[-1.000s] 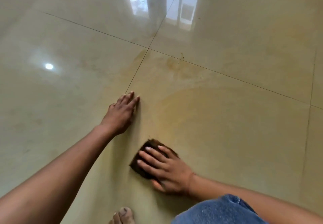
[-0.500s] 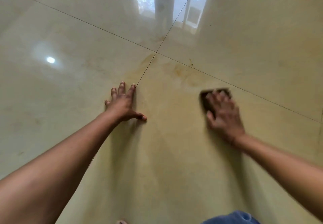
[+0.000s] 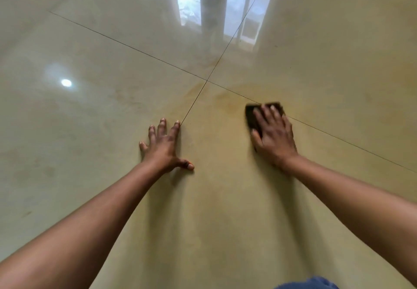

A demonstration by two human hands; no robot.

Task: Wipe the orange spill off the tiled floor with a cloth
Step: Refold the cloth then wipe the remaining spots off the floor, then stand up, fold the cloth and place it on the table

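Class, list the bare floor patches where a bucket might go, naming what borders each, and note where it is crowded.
Free: the tile left of the left hand, around the lamp glint; the strip between both forearms; the tile right of the right hand. Crowded: near the grout crossing, by the cloth and orange stain.

You look down on a glossy beige tiled floor [image 3: 94, 144]. Four tiles meet at a grout cross [image 3: 206, 80]. Beyond the cross a window reflection [image 3: 187, 2] shines; left of it sits a round white glare [image 3: 66, 83].
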